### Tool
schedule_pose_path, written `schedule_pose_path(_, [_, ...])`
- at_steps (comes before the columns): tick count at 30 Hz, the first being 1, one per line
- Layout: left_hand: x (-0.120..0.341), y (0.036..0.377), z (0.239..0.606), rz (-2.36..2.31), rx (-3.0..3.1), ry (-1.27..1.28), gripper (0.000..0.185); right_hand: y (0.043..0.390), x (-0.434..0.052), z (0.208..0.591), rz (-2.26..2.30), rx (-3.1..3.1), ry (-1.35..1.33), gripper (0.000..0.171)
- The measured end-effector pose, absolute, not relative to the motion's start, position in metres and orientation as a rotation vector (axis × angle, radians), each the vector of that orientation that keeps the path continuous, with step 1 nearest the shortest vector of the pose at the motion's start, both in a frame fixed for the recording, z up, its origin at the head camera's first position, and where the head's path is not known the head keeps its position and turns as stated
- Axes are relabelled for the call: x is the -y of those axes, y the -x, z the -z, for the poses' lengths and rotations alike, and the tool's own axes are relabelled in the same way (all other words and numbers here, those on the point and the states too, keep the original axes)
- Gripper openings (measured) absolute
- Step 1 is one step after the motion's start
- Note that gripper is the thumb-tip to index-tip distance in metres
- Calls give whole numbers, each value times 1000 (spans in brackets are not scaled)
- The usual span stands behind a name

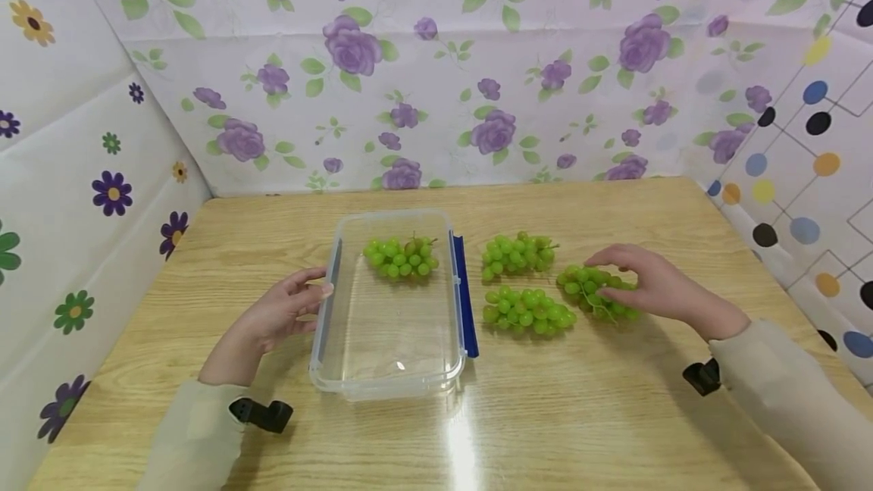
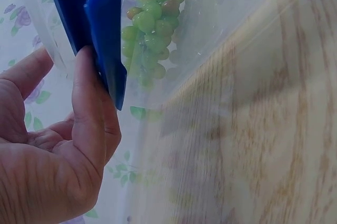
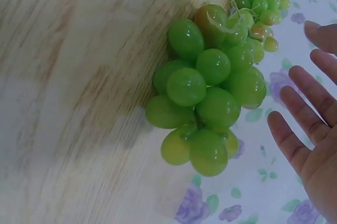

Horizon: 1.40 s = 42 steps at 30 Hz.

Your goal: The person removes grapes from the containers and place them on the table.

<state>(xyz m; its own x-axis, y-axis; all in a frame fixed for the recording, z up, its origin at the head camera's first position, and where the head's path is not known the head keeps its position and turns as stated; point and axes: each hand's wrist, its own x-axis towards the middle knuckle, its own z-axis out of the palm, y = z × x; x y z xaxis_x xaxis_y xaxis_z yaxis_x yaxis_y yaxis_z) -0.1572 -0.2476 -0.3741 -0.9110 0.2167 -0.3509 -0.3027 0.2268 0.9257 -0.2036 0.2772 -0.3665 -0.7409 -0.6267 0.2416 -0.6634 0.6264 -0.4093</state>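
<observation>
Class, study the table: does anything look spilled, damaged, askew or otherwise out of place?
Nothing stands out. The clear container sits flat with one grape bunch inside; three bunches lie intact on the table. The left hand touches the container's edge, and the right hand rests over the rightmost bunch.

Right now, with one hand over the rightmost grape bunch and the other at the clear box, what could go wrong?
1. The right hand is open over the rightmost grape bunch, not gripping; a loose pickup might shed grapes.
2. The two other bunches lie between it and the clear plastic box, so a low carry might knock them.
3. The left hand only touches the box's side, so it may slide.
</observation>
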Motion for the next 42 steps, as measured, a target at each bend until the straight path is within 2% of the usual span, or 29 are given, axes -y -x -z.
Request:
schedule_pose_path(8, [247, 158, 373, -1721, -2103, 77, 69, 205, -270, 364, -747, 2746, -1107, 37])
schedule_pose_path(42, [247, 156, 372, -1717, -2104, 84, 69, 213, -236, 344, -744, 2679, -1236, 41])
